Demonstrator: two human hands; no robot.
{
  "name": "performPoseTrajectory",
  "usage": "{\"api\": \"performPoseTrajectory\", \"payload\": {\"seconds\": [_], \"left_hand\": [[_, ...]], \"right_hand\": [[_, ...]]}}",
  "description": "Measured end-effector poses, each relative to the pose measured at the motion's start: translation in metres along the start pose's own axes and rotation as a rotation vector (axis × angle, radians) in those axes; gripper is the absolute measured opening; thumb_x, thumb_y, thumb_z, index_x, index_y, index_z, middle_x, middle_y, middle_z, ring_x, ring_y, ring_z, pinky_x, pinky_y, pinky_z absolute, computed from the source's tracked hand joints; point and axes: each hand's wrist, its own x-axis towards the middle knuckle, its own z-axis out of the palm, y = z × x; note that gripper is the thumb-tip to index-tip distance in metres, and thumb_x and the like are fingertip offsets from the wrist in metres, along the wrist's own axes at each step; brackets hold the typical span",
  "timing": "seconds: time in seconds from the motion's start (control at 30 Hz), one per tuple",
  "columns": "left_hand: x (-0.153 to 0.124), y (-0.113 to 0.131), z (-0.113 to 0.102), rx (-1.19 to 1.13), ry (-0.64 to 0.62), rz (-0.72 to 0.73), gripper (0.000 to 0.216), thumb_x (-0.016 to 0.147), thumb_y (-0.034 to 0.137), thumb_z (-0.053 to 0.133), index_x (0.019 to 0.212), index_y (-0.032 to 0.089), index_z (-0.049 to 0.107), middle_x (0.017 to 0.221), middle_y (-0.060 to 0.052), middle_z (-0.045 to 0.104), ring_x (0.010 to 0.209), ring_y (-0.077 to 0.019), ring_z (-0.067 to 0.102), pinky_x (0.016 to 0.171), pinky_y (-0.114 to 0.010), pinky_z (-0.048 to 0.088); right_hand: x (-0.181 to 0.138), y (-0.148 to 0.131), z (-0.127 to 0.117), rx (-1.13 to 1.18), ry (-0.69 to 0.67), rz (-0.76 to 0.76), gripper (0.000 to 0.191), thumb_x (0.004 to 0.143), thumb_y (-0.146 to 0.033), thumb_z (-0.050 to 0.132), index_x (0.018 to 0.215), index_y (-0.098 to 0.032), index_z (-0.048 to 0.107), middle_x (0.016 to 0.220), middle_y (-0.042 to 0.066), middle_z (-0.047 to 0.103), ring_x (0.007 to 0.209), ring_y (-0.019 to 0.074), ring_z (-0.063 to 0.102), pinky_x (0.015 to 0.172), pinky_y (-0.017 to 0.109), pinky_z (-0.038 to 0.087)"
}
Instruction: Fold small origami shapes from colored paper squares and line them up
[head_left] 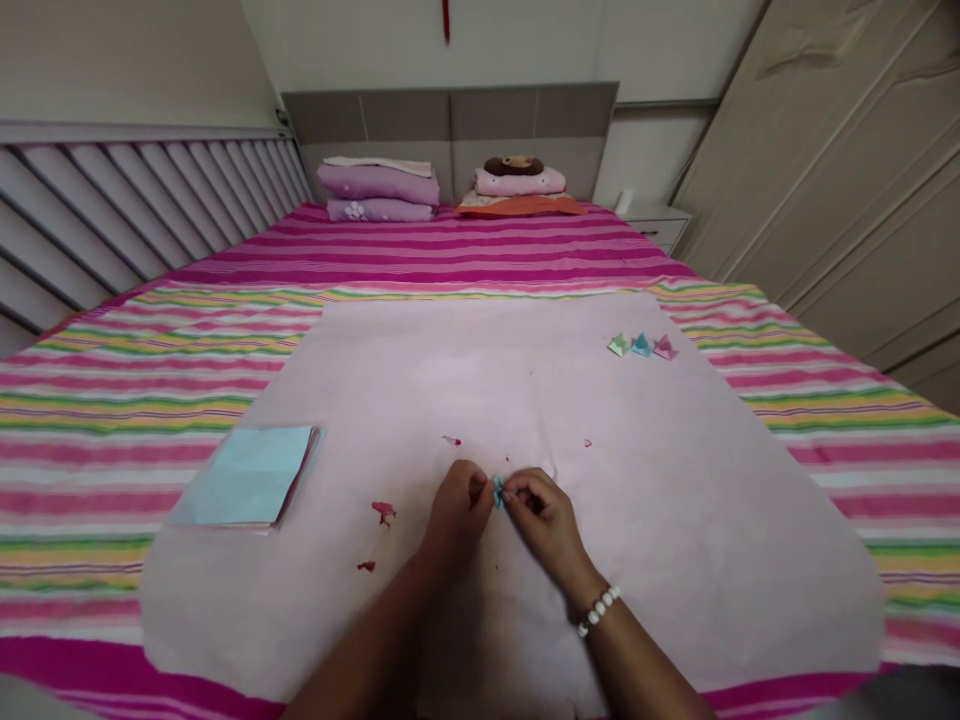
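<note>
Between my two hands is a small folded piece of blue paper point(498, 491). My left hand point(463, 503) pinches its left side with thumb and fingertips, and my right hand point(541, 515) pinches its right side. Both hands are just above a large pale sheet point(660, 560) spread over a bed. Three little folded paper shapes stand in a row at the sheet's far right: a green one point(618, 345), a blue one point(641, 345) and a pink one point(664, 347). A stack of square paper topped by a light blue sheet point(255, 475) lies at the left.
Red and pink scraps point(384, 511) lie left of my hands, with smaller bits farther off. A striped bedspread point(817, 400) surrounds the pale sheet. Folded purple bedding point(379, 188) and a pink pile point(520, 183) rest by the headboard point(525, 115). White rails point(150, 210) run along the left.
</note>
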Motion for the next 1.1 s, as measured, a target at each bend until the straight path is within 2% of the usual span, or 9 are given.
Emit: {"api": "performPoseTrajectory", "payload": {"seconds": [0.1,0.23,0.37,0.63,0.87,1.0,1.1], "left_hand": [[0.0,0.002,-0.006,0.006,-0.005,0.053,0.004,0.082,0.016,0.047,0.081,0.019,0.049,0.074,0.002,0.049,0.063,-0.0138,0.048,0.06,-0.025,0.04],[0.002,0.006,-0.01,0.039,-0.073,0.172,0.018,0.079,0.007,0.042,0.08,0.019,0.056,0.087,-0.003,0.053,0.08,-0.0153,0.054,0.073,-0.027,0.044],[0.002,0.004,-0.006,0.146,-0.062,0.223,0.023,0.078,0.003,0.04,0.08,0.017,0.057,0.088,-0.004,0.051,0.076,-0.0144,0.054,0.07,-0.026,0.045],[0.0,0.002,-0.005,0.276,-0.1,0.223,0.03,0.074,0.001,0.042,0.086,0.018,0.062,0.101,-0.007,0.051,0.073,-0.0142,0.056,0.068,-0.027,0.047],[0.001,0.0,-0.002,0.325,-0.118,0.203,0.026,0.075,0.004,0.044,0.089,0.016,0.062,0.102,-0.009,0.052,0.07,-0.0132,0.057,0.067,-0.026,0.049],[0.002,0.0,-0.002,0.34,-0.14,0.19,0.018,0.077,0.01,0.05,0.086,0.018,0.063,0.102,-0.007,0.053,0.068,-0.0119,0.057,0.065,-0.024,0.049],[0.003,0.001,-0.003,0.347,-0.144,0.186,0.018,0.078,0.011,0.048,0.084,0.019,0.063,0.102,-0.007,0.054,0.067,-0.012,0.058,0.064,-0.025,0.05]], "right_hand": [[0.0,-0.001,0.0,0.007,-0.001,-0.005,0.008,0.081,-0.02,0.059,0.074,-0.02,0.064,0.078,0.003,0.058,0.062,0.0145,0.051,0.054,0.025,0.04],[0.001,0.0,0.0,0.014,-0.003,-0.016,0.009,0.081,-0.019,0.059,0.074,-0.02,0.064,0.08,0.003,0.059,0.062,0.0144,0.051,0.054,0.025,0.041],[-0.001,0.002,0.0,0.007,-0.001,-0.022,0.008,0.08,-0.018,0.059,0.074,-0.02,0.063,0.086,0.004,0.059,0.064,0.0145,0.052,0.055,0.025,0.041],[-0.004,0.004,0.001,-0.039,0.008,-0.043,0.006,0.078,-0.018,0.062,0.074,-0.021,0.059,0.099,0.006,0.056,0.062,0.0132,0.05,0.055,0.026,0.04],[-0.005,0.005,0.001,-0.078,-0.014,-0.069,0.014,0.078,-0.016,0.061,0.068,-0.021,0.051,0.101,0.006,0.055,0.065,0.0138,0.05,0.055,0.026,0.04],[-0.003,-0.001,-0.002,-0.107,-0.063,-0.105,0.016,0.077,-0.01,0.057,0.069,-0.021,0.048,0.094,0.005,0.056,0.074,0.0165,0.053,0.06,0.026,0.042],[0.0,-0.008,-0.005,-0.148,-0.097,-0.131,0.016,0.075,-0.006,0.053,0.073,-0.022,0.05,0.086,0.003,0.055,0.073,0.0169,0.053,0.062,0.026,0.042]]}}
